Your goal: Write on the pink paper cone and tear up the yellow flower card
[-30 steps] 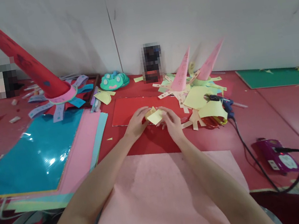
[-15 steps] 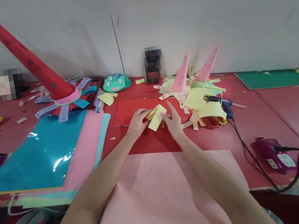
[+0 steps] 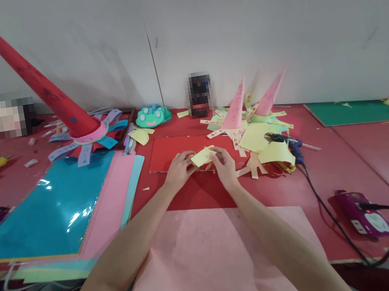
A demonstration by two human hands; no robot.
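Between my two hands, a small strip of pale yellow paper (image 3: 202,156) is held above a red sheet (image 3: 169,152). My left hand (image 3: 180,170) grips its left end, fingers bent around the edge. At the other end, my right hand (image 3: 224,163) pinches the strip between thumb and fingers. Just right of my right hand lie cut yellow paper pieces (image 3: 276,153) and a dark blue glue gun (image 3: 294,149). Behind them, pink paper cones (image 3: 236,112) with paper strips around their bases stand on the table.
A tall red cone (image 3: 42,93) leans at the left behind a blue glossy sheet (image 3: 52,207). Purple power box (image 3: 362,215) and its cable lie at the right. Pink paper (image 3: 212,256) covers the near side. A green board (image 3: 355,110) rests by the wall.
The yellow strip, curled with an end hanging down before, now lies flatter between my hands. My right hand's fingers have closed in over it. The view has tilted slightly up.
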